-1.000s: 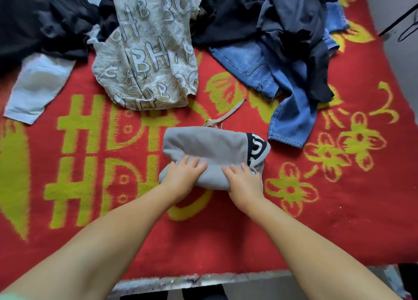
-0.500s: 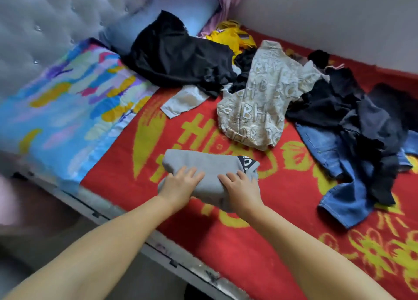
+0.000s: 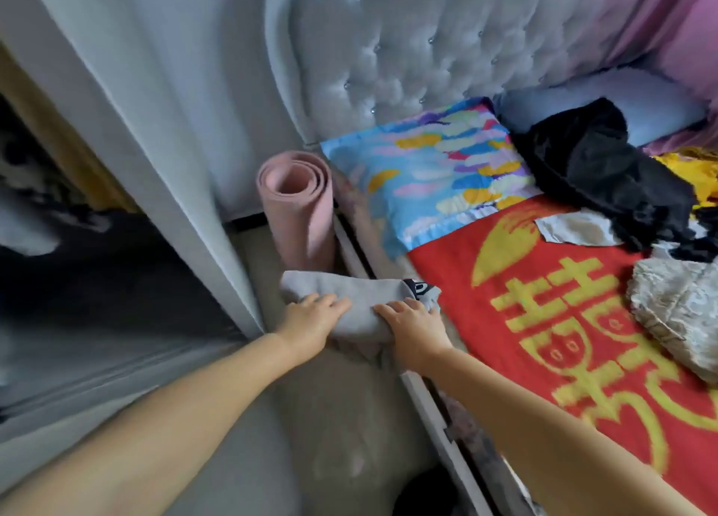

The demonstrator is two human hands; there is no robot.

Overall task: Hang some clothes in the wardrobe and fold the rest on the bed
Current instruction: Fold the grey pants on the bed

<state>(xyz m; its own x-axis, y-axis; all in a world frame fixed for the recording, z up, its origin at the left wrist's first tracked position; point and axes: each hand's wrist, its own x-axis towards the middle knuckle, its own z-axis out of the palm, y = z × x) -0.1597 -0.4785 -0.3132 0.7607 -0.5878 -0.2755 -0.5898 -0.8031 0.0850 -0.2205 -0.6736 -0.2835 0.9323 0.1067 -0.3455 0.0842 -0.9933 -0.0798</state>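
Progress: one piece folded and in hand; by the look of the heap on the bed, most of the folding and all the hanging is left.
Bed (image 3: 458,278): red woolly blanket with yellow pattern, tufted grey headboard behind.
Wardrobe (image 3: 128,134): pale smooth door edge at left, dark inside, blurred.
Black garment (image 3: 606,173): soft, crumpled, unfolded near the pillows.
Patterned top (image 3: 676,313): pale, printed, rumpled, at the right edge.
Pink mat (image 3: 299,208): foam, rolled, upright beside the bed.
Grey folded garment (image 3: 361,294): thick, soft bundle, held out over the bed's edge, towards the wardrobe.
Left hand (image 3: 311,317): fingers curled over the bundle, gripping.
Right hand (image 3: 412,321): gripping its other end.
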